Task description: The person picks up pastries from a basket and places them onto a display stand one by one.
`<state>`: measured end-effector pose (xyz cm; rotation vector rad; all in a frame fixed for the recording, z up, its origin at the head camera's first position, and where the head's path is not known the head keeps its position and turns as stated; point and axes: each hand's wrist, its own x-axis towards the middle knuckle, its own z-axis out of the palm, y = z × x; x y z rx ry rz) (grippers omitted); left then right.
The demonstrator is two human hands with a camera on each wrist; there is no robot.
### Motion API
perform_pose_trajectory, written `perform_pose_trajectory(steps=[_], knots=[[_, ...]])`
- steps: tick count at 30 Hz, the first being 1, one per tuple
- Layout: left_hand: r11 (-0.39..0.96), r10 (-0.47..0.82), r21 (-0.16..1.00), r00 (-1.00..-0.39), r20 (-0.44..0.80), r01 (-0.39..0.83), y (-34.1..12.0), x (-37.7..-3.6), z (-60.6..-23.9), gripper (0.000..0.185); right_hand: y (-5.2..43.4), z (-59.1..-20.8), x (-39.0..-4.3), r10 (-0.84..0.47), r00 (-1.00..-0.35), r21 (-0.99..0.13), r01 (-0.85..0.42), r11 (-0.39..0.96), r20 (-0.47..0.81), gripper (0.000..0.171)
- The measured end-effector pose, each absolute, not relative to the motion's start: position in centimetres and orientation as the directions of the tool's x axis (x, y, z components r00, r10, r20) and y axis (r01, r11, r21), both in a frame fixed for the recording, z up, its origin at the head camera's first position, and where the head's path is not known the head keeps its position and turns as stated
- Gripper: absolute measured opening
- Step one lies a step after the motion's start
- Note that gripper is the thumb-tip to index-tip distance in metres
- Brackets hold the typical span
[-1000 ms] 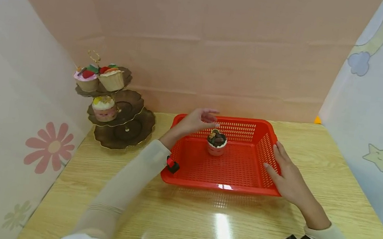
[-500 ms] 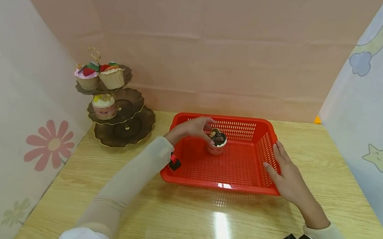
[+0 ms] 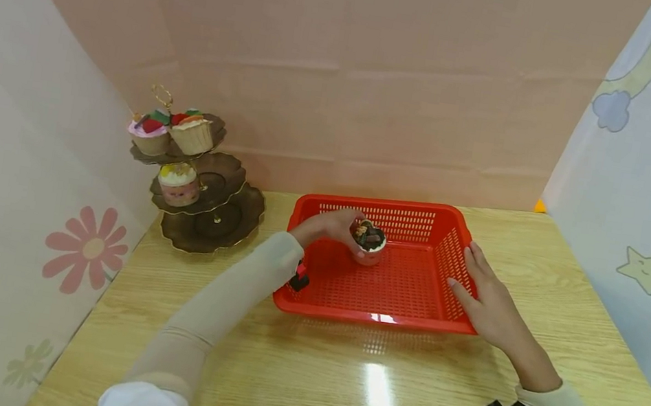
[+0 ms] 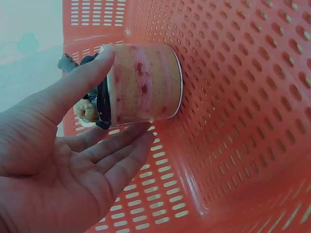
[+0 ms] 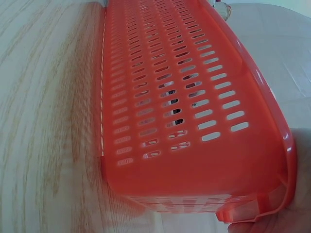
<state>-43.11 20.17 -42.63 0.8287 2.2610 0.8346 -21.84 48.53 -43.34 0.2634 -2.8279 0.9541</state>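
Inside a red plastic basket (image 3: 401, 290), a cake cup (image 3: 369, 254) with pink-and-tan layers and a dark chocolate-like topping stands on the floor. My left hand (image 3: 337, 225) is around its left side. In the left wrist view, the thumb lies at the rim of the cake cup (image 4: 146, 82), and loosely extended fingers (image 4: 121, 158) are along its other side; firm contact is not plain. My right hand (image 3: 492, 306) holds the basket's right wall, thumb over the rim inside and fingers outside. Only a bit of that hand shows in the right wrist view, by the basket rim (image 5: 257, 82).
A dark three-tier cake stand (image 3: 206, 228) is at the left on the wooden table (image 3: 312, 388). Two cupcakes, one pink-topped (image 3: 149, 137) and one cream (image 3: 191, 134), sit on its top tier. Another cake cup (image 3: 179, 186) is on the middle tier. Cloth backdrops stand behind and at both sides.
My left hand has come down from above the basket's left part and moved in around the cake cup. The right hand and the basket have stayed in place.
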Motion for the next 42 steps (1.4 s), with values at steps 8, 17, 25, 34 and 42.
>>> perform_pose_trajectory(steps=[8,17,25,34,42], knots=[[0.592,0.726,0.708,-0.635,-0.263,0.384,21.0,-42.7,-42.9,0.079,48.8,-43.0,-21.7,-0.127,-0.972,-0.586,-0.222,0.779,0.199,0.073],[0.603,0.709,0.7,-0.66,-0.25,0.383,21.4,-42.5,-43.3,0.063,48.7,-43.1,-21.7,-0.125,-0.972,-0.598,-0.222,0.77,0.2,0.073],[0.595,0.703,0.702,-0.677,-0.219,0.391,21.5,-42.4,-43.0,0.062,48.8,-43.1,-21.7,-0.12,-0.972,-0.597,-0.219,0.771,0.202,0.073],[0.557,0.665,0.756,-0.73,-0.157,0.344,21.2,-42.0,-42.4,0.066,48.8,-43.0,-21.9,-0.12,-0.973,-0.607,-0.219,0.764,0.2,0.073],[0.465,0.665,0.802,-0.746,-0.037,0.375,20.7,-41.8,-41.8,0.07,48.6,-43.1,-21.7,-0.115,-0.974,-0.597,-0.21,0.774,0.194,0.074]])
